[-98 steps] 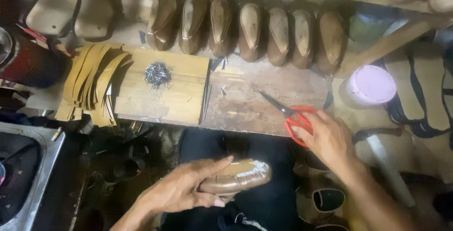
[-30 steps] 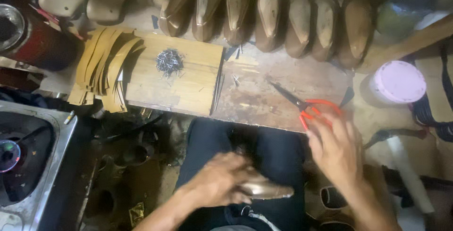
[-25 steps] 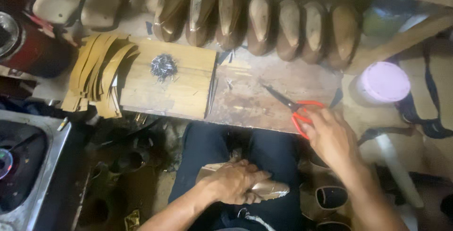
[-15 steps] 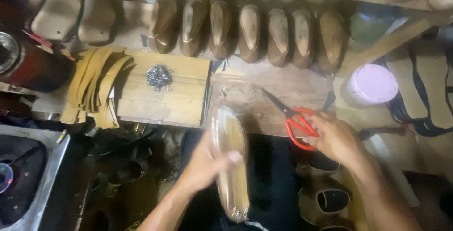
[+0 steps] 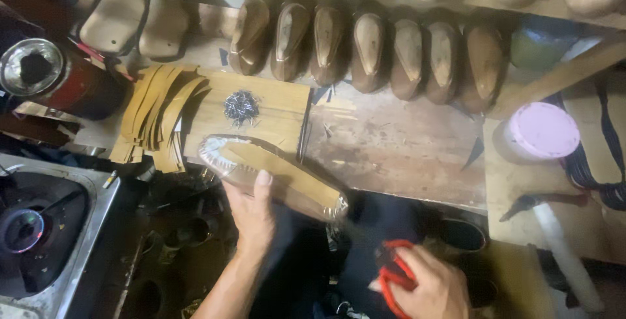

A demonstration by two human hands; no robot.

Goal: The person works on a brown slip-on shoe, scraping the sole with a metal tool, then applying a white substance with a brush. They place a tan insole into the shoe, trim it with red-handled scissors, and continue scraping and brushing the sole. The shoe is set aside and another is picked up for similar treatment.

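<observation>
One red can [image 5: 62, 84], dark contents

One head-worn view only; it looks steeply down, close over the desk [image 5: 404, 156], with both hands low in frame.

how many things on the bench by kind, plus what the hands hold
Brown shoe lasts in the row: 7
Pale lasts at upper left: 2
Pink-lidded tub: 1
Wrapped last in left hand: 1
Red scissors in right hand: 1
Total: 12
</observation>
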